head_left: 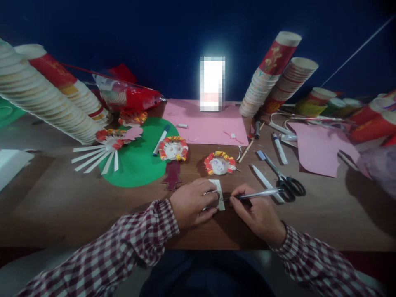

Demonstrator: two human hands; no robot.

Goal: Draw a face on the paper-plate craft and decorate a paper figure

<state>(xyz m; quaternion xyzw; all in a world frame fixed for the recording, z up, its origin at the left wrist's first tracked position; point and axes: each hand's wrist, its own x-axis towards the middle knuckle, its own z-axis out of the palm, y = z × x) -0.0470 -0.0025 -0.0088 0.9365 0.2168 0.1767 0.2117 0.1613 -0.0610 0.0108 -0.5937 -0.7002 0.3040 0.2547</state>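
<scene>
My left hand rests on a small piece of white paper, fingers bent over its left side and holding it down on the table. Part of the paper is hidden beneath the fingers. In my right hand is a pen with a clear barrel, pinched between thumb and fingers, its tip at the paper's right edge. Just beyond the paper lies a round white paper face with a red and yellow frill. To its left is a similar frilled face above a dark maroon cutout.
Black-handled scissors and a white marker lie to the right. Behind are pink sheet and green sheet. Tall stacks of paper cups lean at left, more cups at right. A blurred bright rectangle stands at the back.
</scene>
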